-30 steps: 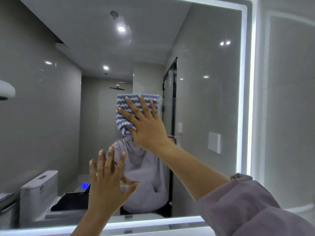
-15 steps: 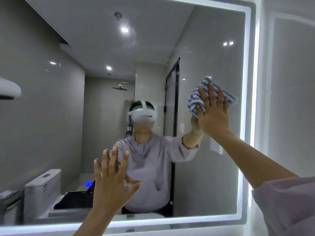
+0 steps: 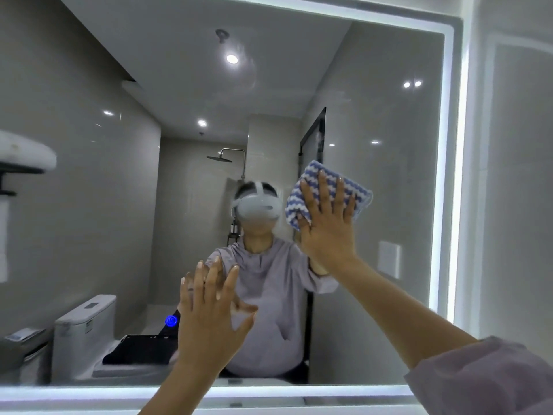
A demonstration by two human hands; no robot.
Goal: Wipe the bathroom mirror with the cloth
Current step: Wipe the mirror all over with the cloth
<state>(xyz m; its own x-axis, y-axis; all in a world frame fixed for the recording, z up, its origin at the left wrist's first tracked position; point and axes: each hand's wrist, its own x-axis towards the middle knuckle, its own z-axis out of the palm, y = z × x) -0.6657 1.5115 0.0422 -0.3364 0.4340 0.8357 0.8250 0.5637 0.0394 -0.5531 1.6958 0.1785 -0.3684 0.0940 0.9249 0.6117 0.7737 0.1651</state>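
A large wall mirror [image 3: 374, 85] with a lit white border fills the view. My right hand [image 3: 327, 226] presses a folded blue-and-white striped cloth [image 3: 326, 182] flat against the glass, right of centre, with its fingers straight and spread. My left hand [image 3: 209, 313] is raised lower down, left of the cloth, palm toward the glass with fingers straight and spread. Whether it touches the glass I cannot tell. It holds nothing.
The mirror's lit lower edge [image 3: 299, 393] runs just below my left wrist, and its lit right edge [image 3: 449, 175] meets a pale tiled wall [image 3: 514, 175]. In the reflection are a person in a lilac top, a toilet and a shower head.
My right hand slid the cloth to the right across the glass, then back left and slightly down. My left hand has stayed in about the same place.
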